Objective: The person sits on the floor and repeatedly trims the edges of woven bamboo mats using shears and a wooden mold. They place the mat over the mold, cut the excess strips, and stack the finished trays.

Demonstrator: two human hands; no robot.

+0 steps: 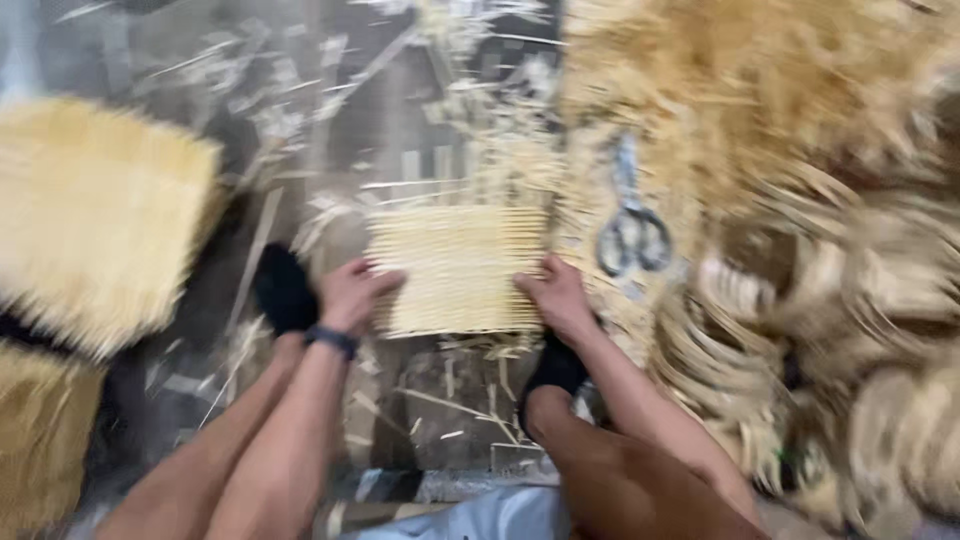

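Woven mat panel (pixel 458 268): a pale yellow rectangle of thin, straight bamboo-like slivers laid side by side, ridged and dry in look, lying flat on the floor (pixel 150 60) between the person's knees and serving here as the landmark. Left hand (pixel 352 293): fingers curled over the panel's left edge, pinching it, a dark band on the wrist; right hand (pixel 556 293): thumb and fingers closed on the right edge. Held at both sides like this, the panel seems to be kept square and taut, the slivers prevented from sliding apart. Scissors (pixel 632 232): metal, grey-handled, lying just right of the panel on loose straw, probably kept there for easy reach. Straw heap (pixel 760 90): tangled, fibrous, golden, up and to the right of the panel. Coiled strips (pixel 890 290): curled flat shavings in loops, far right of the panel, blurred. Stacked sliver bundles (pixel 95 215): dense, brush-like blocks with blunt cut ends, well left of the panel. Offcuts (pixel 450 385): short splinters scattered on the grey floor below and above the panel. Dark socks (pixel 284 288) beside each hand.
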